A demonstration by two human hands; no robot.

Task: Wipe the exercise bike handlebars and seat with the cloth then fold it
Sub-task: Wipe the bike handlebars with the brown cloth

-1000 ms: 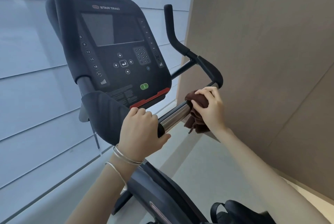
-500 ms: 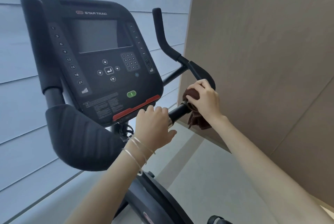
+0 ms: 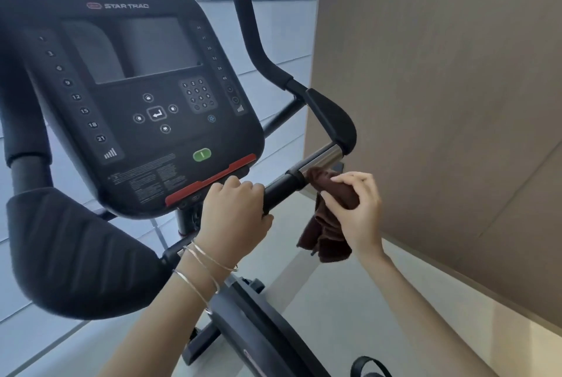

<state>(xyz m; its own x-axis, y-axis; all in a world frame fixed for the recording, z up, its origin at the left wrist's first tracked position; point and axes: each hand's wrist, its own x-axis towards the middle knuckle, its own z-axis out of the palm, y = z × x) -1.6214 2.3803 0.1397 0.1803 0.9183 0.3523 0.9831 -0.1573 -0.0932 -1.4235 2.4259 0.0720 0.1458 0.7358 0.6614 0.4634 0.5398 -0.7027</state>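
The right hand [image 3: 355,209] pinches the bunched dark-brown cloth [image 3: 330,224] just under the shiny chrome handlebar tube [image 3: 322,157], which slants up-right; the left hand [image 3: 234,209] grips the black handlebar sleeve [image 3: 279,191] alongside

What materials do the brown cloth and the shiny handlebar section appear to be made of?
The brown cloth: likely soft terry or microfibre, matte, hanging in limp folds. The shiny handlebar section: probably polished metal, showing bright mirror-like reflections.

The cloth [image 3: 331,224] is dark brown. The handlebars [image 3: 331,121] are black with a silver metal section [image 3: 322,156]. The black console [image 3: 127,145] carries a green button [image 3: 202,155], a red strip [image 3: 213,179] and white numerals [image 3: 76,97]. The wall [image 3: 441,103] is tan.
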